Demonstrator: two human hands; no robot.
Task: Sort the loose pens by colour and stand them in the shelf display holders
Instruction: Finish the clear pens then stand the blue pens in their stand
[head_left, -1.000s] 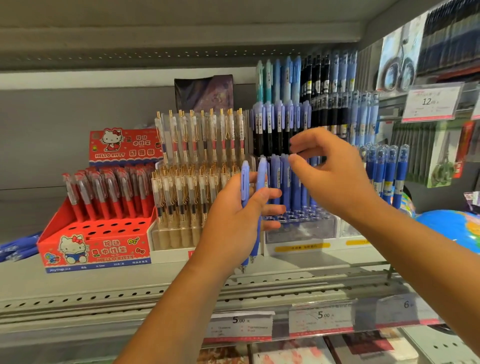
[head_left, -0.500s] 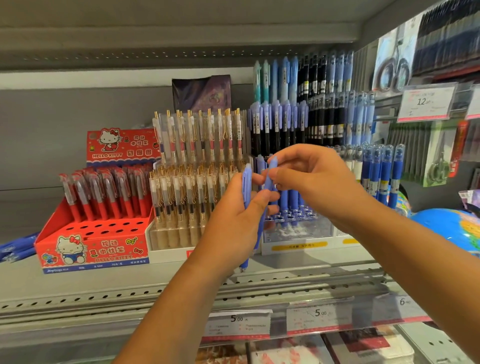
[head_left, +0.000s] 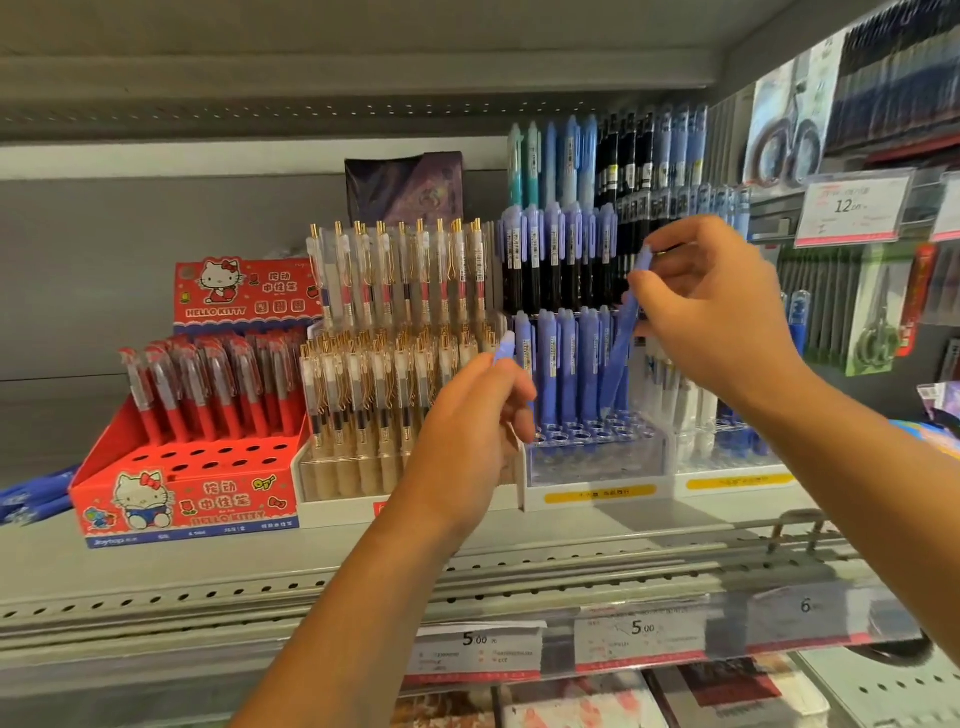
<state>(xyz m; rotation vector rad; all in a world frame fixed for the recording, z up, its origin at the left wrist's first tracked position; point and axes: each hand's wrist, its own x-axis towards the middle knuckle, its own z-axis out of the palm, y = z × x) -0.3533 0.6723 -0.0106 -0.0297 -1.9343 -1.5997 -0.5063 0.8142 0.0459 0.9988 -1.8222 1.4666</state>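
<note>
My left hand (head_left: 470, 431) grips one blue pen (head_left: 505, 347), whose cap sticks up above the fingers, in front of the clear tiered holder (head_left: 597, 457). My right hand (head_left: 717, 312) pinches a second blue pen (head_left: 626, 332) by its top. That pen slants down towards the holder's bottom row, beside the blue pens (head_left: 561, 364) standing there. Black-barrelled pens with blue caps (head_left: 550, 260) fill the tier above. Several holes at the holder's front stand empty.
A red cartoon-cat display box (head_left: 187, 493) with red pens sits at the left, a holder of clear gold-clip pens (head_left: 395, 374) in the middle. Loose blue pens (head_left: 31, 499) lie at the far left. Price tags (head_left: 639, 631) line the shelf edge. Packaged scissors (head_left: 878, 322) hang at the right.
My right hand took one blue pen from my left hand and carried it up and right to the holder's bottom row. My left hand keeps the other pen.
</note>
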